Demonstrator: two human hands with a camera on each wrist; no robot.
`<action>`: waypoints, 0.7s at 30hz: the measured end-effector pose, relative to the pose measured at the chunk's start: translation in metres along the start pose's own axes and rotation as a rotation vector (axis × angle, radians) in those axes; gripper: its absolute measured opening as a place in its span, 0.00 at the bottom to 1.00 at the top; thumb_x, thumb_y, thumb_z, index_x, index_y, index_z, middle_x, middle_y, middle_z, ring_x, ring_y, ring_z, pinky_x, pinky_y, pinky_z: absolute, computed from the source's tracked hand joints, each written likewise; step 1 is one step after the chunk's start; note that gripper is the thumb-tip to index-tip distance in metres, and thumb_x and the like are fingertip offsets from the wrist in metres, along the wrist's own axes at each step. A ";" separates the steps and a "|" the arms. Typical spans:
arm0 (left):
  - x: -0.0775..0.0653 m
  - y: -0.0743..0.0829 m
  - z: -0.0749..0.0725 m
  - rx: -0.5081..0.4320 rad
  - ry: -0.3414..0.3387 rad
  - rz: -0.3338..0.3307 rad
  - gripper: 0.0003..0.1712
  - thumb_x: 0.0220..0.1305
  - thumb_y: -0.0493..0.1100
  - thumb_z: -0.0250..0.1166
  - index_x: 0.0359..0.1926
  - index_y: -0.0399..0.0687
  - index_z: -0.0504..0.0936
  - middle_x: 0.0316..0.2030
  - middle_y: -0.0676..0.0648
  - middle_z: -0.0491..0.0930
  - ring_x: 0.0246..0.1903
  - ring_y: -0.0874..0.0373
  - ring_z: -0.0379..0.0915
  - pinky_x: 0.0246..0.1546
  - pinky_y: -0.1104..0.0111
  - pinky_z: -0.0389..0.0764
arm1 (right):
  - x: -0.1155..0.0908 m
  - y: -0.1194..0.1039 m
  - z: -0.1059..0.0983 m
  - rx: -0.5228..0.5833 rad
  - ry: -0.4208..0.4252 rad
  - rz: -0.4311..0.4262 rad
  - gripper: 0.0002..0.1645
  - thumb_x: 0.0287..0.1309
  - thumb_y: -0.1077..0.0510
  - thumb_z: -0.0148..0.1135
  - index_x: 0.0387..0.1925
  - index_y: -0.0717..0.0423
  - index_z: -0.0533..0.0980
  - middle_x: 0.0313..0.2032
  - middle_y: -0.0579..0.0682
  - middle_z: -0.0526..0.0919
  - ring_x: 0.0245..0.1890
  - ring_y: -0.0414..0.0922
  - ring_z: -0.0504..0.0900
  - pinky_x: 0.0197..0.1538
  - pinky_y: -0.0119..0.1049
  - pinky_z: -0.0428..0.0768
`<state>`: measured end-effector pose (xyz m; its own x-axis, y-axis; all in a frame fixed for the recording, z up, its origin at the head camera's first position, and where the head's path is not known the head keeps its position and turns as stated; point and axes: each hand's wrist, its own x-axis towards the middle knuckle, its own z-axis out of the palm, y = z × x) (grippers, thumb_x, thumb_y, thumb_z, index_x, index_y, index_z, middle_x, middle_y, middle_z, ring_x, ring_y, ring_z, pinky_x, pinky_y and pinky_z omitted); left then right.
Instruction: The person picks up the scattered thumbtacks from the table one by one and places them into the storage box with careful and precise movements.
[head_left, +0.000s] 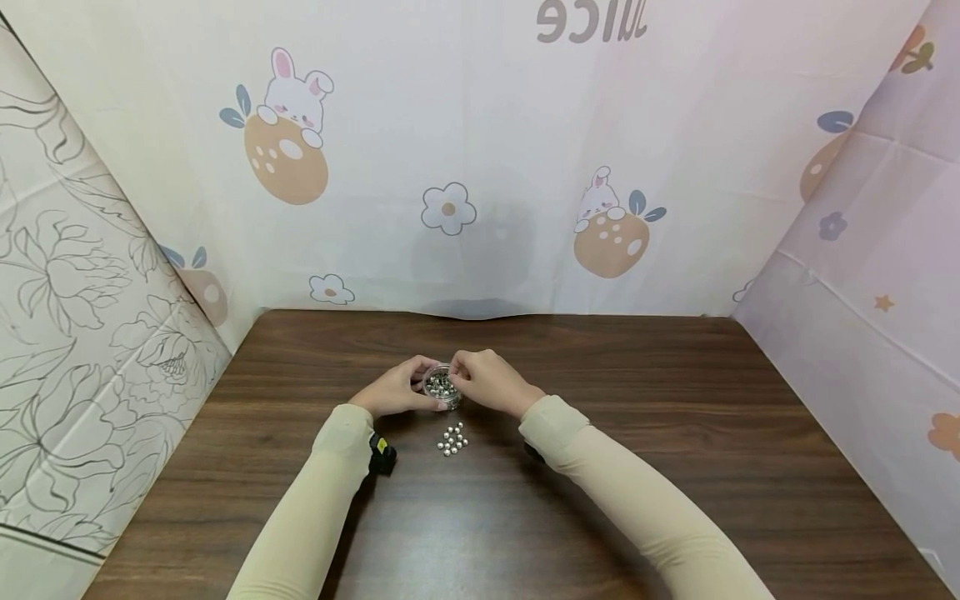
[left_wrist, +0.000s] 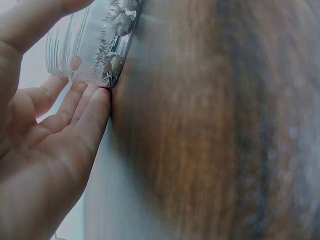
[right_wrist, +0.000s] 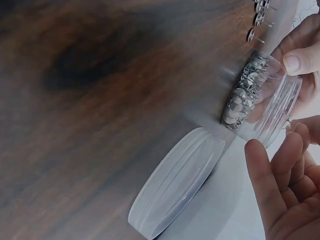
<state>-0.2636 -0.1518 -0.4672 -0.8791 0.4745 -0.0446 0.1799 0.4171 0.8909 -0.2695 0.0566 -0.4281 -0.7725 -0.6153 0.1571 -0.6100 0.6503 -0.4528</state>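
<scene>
A clear round screw-top jar holds many silvery thumbtacks heaped over its bottom. My left hand grips its side, with the thumb on the near side and fingers around the far side; the left wrist view shows the fingertips against the wall near the table. Over the mouth is my right hand, thumb and finger brought together at the rim, where a tiny thumbtack seems pinched, mostly hidden. Its other fingers are loosely bent beside the jar.
Several loose thumbtacks lie in a small group on the brown wooden table, just nearer than the jar. A clear plastic lid lies on the table in the right wrist view. Printed curtains stand behind and at the sides.
</scene>
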 end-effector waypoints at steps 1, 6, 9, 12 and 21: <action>0.002 -0.004 0.000 0.005 0.004 -0.002 0.40 0.48 0.46 0.74 0.60 0.45 0.66 0.58 0.43 0.69 0.56 0.53 0.65 0.61 0.53 0.68 | 0.001 0.000 0.000 0.000 -0.003 0.004 0.04 0.60 0.58 0.55 0.32 0.49 0.75 0.20 0.41 0.77 0.15 0.34 0.68 0.21 0.28 0.72; 0.003 -0.009 0.000 0.023 0.009 -0.004 0.40 0.46 0.49 0.75 0.59 0.49 0.66 0.57 0.47 0.69 0.55 0.57 0.66 0.61 0.56 0.70 | 0.003 -0.002 0.000 -0.001 -0.023 0.023 0.04 0.61 0.58 0.55 0.34 0.51 0.76 0.20 0.42 0.77 0.14 0.35 0.69 0.20 0.28 0.72; 0.002 -0.007 0.000 0.031 0.013 -0.008 0.40 0.45 0.51 0.75 0.59 0.51 0.67 0.57 0.48 0.70 0.55 0.58 0.66 0.60 0.57 0.70 | 0.001 -0.002 -0.001 -0.005 -0.024 0.026 0.05 0.61 0.57 0.55 0.35 0.51 0.77 0.21 0.42 0.78 0.15 0.35 0.70 0.21 0.28 0.73; -0.002 0.003 -0.001 0.023 0.005 -0.002 0.40 0.47 0.48 0.74 0.59 0.47 0.66 0.57 0.44 0.70 0.56 0.55 0.66 0.61 0.55 0.69 | -0.004 -0.001 -0.003 -0.003 -0.020 0.017 0.04 0.61 0.57 0.55 0.35 0.51 0.77 0.21 0.41 0.78 0.15 0.35 0.70 0.21 0.28 0.73; -0.012 0.027 -0.003 -0.009 -0.031 0.019 0.39 0.50 0.41 0.72 0.60 0.35 0.64 0.57 0.34 0.69 0.56 0.46 0.65 0.61 0.52 0.68 | -0.020 0.000 -0.004 0.012 -0.036 0.000 0.02 0.60 0.56 0.55 0.32 0.47 0.75 0.21 0.39 0.77 0.16 0.34 0.69 0.21 0.28 0.73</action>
<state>-0.2492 -0.1487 -0.4417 -0.8612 0.5066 -0.0416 0.1925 0.4008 0.8957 -0.2550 0.0713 -0.4276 -0.7656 -0.6309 0.1254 -0.6075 0.6450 -0.4637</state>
